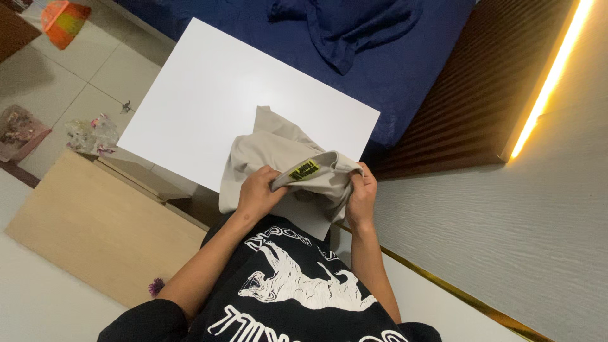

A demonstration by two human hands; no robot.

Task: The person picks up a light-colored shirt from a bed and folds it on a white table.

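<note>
Beige garment [278, 158] is gripped by closed fingers of left hand [256, 193] and right hand [362, 196] over white table [202, 95]

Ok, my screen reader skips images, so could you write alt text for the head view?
Both hands, left hand and right hand, grip a beige garment with a yellow neck label over a white table. A blue bed lies beyond.

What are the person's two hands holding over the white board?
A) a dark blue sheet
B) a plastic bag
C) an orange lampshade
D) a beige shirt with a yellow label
D: the left hand and the right hand both grip a bunched beige shirt with a yellow label, its lower part lying on the white board.
</note>
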